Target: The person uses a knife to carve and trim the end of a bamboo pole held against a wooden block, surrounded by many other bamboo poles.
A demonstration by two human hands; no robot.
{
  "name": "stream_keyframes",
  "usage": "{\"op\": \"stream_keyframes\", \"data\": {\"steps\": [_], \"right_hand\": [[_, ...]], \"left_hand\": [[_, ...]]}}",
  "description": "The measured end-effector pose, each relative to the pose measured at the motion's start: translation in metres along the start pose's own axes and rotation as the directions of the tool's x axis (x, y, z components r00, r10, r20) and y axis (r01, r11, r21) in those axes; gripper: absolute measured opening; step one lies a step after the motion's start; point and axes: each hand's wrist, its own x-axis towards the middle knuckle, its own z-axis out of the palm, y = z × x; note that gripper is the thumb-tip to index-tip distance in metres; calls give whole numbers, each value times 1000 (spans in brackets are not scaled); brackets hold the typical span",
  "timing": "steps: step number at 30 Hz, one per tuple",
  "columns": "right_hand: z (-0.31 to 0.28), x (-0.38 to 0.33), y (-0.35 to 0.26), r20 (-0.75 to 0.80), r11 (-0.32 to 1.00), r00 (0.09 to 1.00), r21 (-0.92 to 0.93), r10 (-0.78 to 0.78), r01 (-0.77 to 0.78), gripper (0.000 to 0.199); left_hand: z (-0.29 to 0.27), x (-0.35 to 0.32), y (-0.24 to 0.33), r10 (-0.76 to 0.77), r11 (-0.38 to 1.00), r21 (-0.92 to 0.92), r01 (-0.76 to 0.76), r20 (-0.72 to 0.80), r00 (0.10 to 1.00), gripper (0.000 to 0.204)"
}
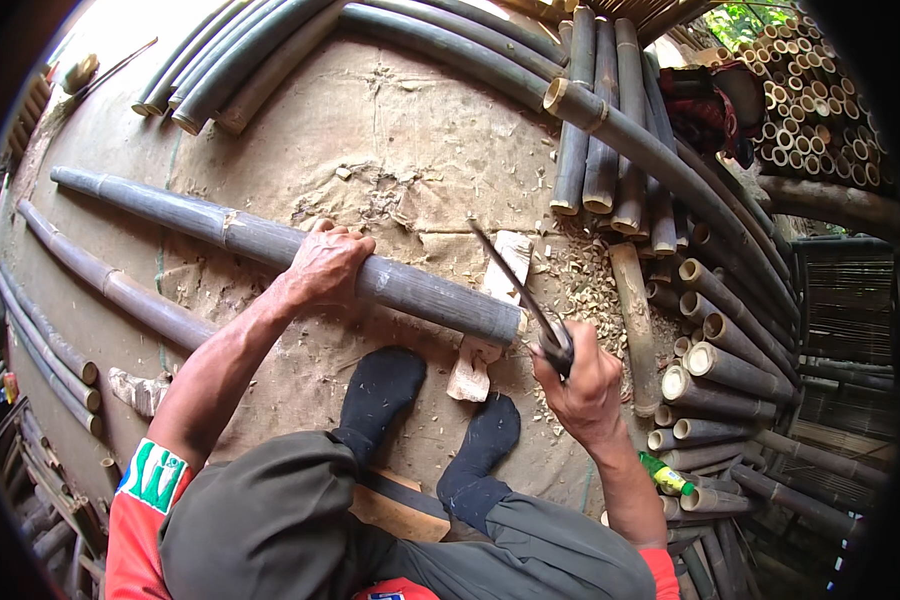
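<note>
A thick grey-green bamboo pole (430, 297) lies slantwise before me, its cut end to the right. My left hand (328, 262) is closed over the top of the pole, well back from that end. In my right hand (582, 385) is the dark handle of a long-bladed knife (511, 275), just past the cut end. The narrow blade points up and to the left, above a pale wooden block (510, 262) that lies crosswise under the pole near its end. Whether the blade touches the bamboo I cannot tell.
Wood chips (595, 280) litter the ground right of the block. Bamboo lengths (602, 130) are stacked at the right and back; another pole (120, 285) lies at the left. A green-capped bottle (667, 473) sits beside my right forearm. My dark-socked feet (382, 392) are close below the pole.
</note>
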Motion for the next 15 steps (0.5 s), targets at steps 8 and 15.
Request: {"op": "stream_keyframes", "data": {"steps": [8,15], "right_hand": [[21,-28,44,290,945,915,-249,280,-211,35],[45,-57,64,138,987,982,-118,128,-112,35]], "left_hand": [[22,-10,4,42,998,-36,-46,-112,993,36],[17,-8,7,75,997,52,-64,-256,964,35]]}}
